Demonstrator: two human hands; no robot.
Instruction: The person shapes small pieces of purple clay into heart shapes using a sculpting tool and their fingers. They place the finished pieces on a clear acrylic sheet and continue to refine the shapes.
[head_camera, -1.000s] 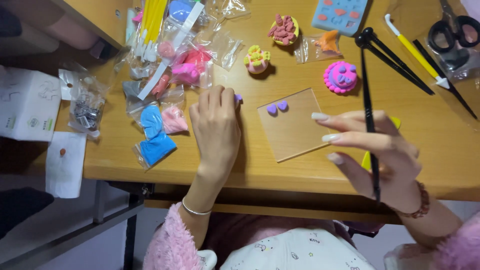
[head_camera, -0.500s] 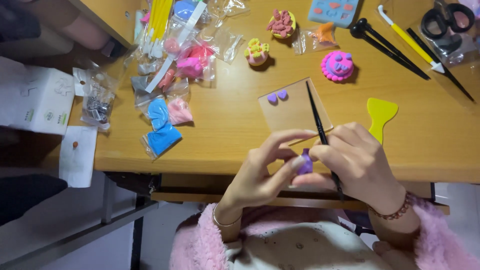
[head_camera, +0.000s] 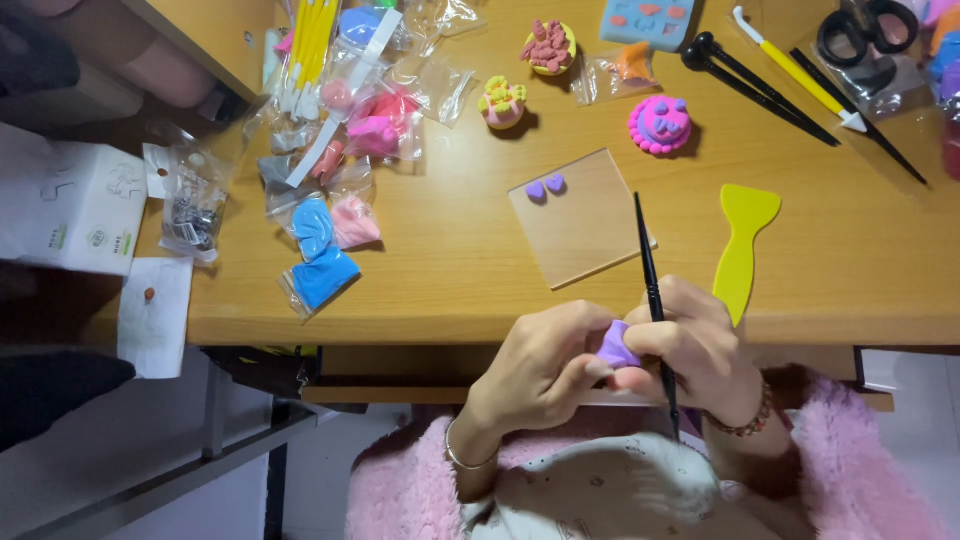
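**Purple clay pinched between both hands at the tabletop's near edge**

Purple clay, a small soft lump (head_camera: 615, 346), was held just off the near edge of the wooden tabletop (head_camera: 450, 270), above the person's lap. It was pinched between the fingertips of the left hand (head_camera: 540, 365) and the thumb and fingers of the right hand (head_camera: 690, 345), both hands being closed around it and touching each other. A thin black modelling tool (head_camera: 650, 270) was also gripped in the right hand, its shaft running upright past the clay, with the upper end lying over a clear square sheet (head_camera: 585, 220). Two small purple hearts (head_camera: 546, 187) were set on the far left corner of that sheet. A yellow scraper (head_camera: 742, 245) lay just to the right of the sheet. Further back, a pink round clay cake (head_camera: 660, 124) and a smaller yellow-topped cake (head_camera: 502, 102) were placed well apart from the hands. To the left, a pile of clear bags of coloured clay (head_camera: 335, 220) was spread out, blue and pink pieces nearest. At the far right, black scissors (head_camera: 865, 28) and a yellow-handled tool (head_camera: 795, 70) were laid.
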